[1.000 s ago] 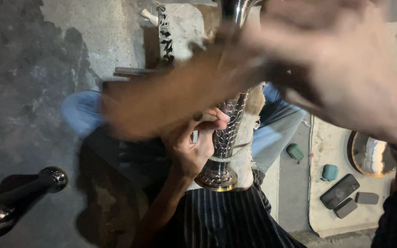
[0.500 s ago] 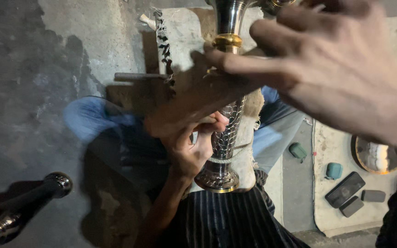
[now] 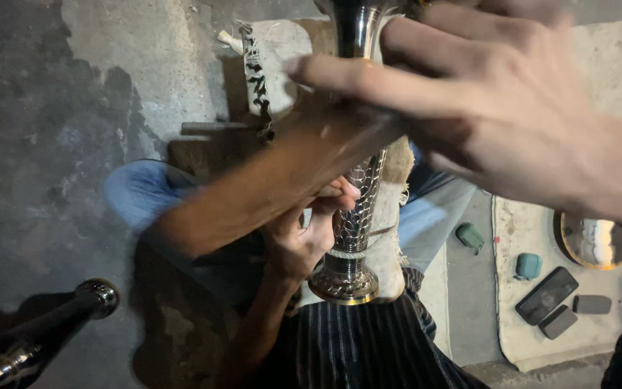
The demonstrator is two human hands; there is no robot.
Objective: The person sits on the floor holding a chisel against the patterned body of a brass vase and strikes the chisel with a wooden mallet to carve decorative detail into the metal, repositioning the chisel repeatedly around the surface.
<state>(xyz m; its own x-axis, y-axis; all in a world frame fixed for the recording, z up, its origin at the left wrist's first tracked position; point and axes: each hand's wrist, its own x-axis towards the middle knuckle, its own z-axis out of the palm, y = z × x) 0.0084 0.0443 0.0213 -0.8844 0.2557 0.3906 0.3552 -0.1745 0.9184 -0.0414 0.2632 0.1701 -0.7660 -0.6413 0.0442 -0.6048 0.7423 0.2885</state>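
Note:
A tall silver metal vase with a hammered pattern and a gold-rimmed foot stands on my lap against a frayed cloth. My left hand is wrapped around its lower stem just above the foot. Close to the camera, my right hand has its fingers spread and pointing left across the vase's neck, with nothing visibly held. A motion-blurred, skin-coloured forearm shape slants from my left knee up to the neck. I cannot tell whose it is.
A dark metal piece with a shiny knob lies at lower left on the concrete floor. On a pale mat at right lie a phone, small dark cases, a teal case and a round brass dish. A wooden block sits ahead.
My right hand's fingers have stretched further left across the vase's neck. The blurred forearm shape has swung lower. My left hand and the vase stay put.

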